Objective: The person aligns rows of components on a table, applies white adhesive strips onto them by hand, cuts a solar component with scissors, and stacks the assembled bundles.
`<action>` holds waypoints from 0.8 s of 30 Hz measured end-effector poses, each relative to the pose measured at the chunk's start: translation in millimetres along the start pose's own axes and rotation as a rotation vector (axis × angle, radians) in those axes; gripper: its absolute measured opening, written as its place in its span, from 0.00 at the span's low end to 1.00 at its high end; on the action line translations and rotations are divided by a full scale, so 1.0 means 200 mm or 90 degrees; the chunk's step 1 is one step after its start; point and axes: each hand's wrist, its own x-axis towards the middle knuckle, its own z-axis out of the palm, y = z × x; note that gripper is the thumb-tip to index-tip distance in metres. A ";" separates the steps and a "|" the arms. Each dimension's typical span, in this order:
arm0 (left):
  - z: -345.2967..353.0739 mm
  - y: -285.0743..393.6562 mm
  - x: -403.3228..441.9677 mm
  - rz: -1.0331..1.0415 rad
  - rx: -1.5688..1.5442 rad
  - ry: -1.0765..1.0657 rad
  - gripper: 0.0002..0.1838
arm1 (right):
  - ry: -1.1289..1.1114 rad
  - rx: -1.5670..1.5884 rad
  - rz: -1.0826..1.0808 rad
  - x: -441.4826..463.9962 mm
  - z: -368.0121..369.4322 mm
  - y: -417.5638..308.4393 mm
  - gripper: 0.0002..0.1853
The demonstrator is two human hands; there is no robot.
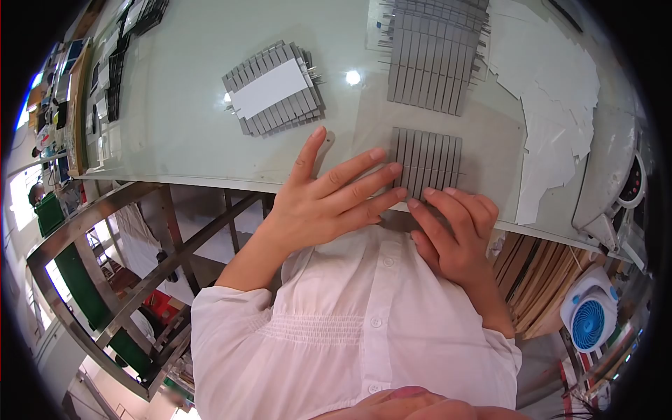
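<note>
A small grey panel of narrow parallel strips [427, 157] lies flat near the table's front edge, with a thin line running across it. Spread wide, the fingers of my left hand [329, 192] reach its left side, and their tips touch or nearly touch it. My right hand [458, 227] is at the panel's near edge, fingers loosely bent and thumb apart from them. Its fingertips hide part of that edge. Beyond my left hand sits a stack of similar grey strip panels [255, 126] with a white rectangular card [271, 89] on top.
A larger overlapping pile of grey strip panels [427, 70] lies farther back, thin ends sticking out sideways. White torn-looking sheets [556, 119] spread at the right. Black frame-like pieces [115, 77] are at the far left. A blue-and-white fan [589, 323] stands below the table at right.
</note>
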 end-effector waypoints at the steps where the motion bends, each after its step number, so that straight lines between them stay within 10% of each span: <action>1: 0.00 0.00 0.00 0.000 0.012 -0.006 0.20 | -0.003 -0.007 -0.002 0.00 0.00 0.00 0.16; 24: -0.01 0.00 0.00 -0.019 -0.025 -0.009 0.24 | -0.002 0.006 -0.029 0.00 0.01 0.01 0.16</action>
